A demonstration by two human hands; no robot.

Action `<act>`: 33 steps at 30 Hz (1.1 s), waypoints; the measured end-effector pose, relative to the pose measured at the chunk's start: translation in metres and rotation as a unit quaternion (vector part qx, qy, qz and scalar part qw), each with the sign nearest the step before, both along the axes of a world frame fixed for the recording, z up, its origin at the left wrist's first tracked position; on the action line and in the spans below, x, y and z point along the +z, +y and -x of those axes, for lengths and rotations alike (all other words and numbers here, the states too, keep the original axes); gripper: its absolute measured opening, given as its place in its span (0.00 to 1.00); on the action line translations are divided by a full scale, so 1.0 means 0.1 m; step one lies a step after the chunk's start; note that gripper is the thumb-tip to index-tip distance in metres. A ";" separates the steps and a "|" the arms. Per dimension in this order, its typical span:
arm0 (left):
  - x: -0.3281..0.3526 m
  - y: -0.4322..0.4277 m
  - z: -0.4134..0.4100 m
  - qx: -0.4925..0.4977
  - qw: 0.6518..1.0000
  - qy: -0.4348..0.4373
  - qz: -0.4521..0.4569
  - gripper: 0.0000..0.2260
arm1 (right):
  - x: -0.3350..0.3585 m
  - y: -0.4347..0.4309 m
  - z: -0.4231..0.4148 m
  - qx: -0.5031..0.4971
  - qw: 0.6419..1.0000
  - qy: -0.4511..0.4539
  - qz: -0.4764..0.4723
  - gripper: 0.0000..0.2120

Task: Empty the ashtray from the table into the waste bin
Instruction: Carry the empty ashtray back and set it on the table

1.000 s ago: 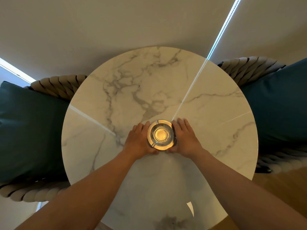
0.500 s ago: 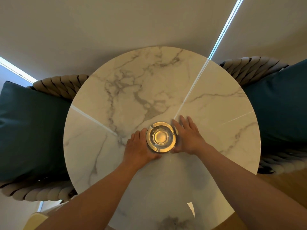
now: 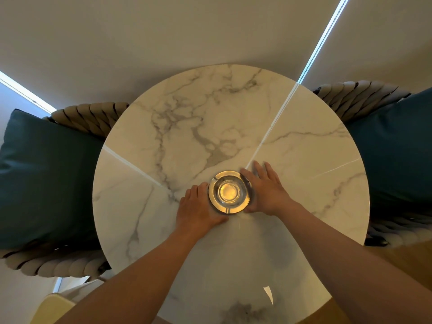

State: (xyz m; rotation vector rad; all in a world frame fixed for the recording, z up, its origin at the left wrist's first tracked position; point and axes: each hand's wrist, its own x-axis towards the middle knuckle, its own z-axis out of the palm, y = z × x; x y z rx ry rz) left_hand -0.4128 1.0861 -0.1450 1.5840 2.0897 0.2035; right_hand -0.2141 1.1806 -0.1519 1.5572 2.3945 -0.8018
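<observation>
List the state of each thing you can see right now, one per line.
ashtray: upright on the table, contents unclear from here
left hand: cupped against the ashtray's left side
right hand: fingers extended, against its right side
table: otherwise bare
cushions: resting on the chairs

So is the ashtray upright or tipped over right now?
Upright: the glass ashtray sits flat on the marble table, its round rim and bowl facing straight up.
</observation>
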 end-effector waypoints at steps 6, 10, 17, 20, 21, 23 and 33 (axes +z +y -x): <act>0.03 -0.03 -0.03 -0.001 1.000 0.006 -0.001 0.40 | 0.05 0.01 -0.01 0.002 1.000 -0.006 0.005 0.56; -0.02 -0.07 -0.03 -0.014 1.000 0.013 -0.005 0.41 | 0.06 0.02 -0.01 0.001 1.000 -0.004 0.008 0.54; -0.04 0.01 -0.05 -0.019 0.999 0.011 -0.023 0.42 | 0.02 -0.10 0.01 -0.035 0.999 0.015 -0.001 0.51; -0.03 0.08 -0.05 -0.026 0.999 0.014 -0.031 0.43 | 0.00 -0.15 0.04 -0.059 0.998 0.019 -0.010 0.51; -0.03 0.11 -0.04 -0.029 0.999 0.014 -0.033 0.43 | 0.00 -0.16 0.05 -0.065 0.998 0.020 -0.013 0.50; -0.03 0.16 -0.02 -0.041 0.999 0.016 -0.030 0.43 | 0.00 -0.19 0.06 -0.072 0.997 0.024 -0.020 0.49; -0.03 0.27 0.11 -0.051 0.998 0.002 -0.035 0.42 | 0.03 -0.25 0.14 -0.093 0.994 0.035 -0.033 0.46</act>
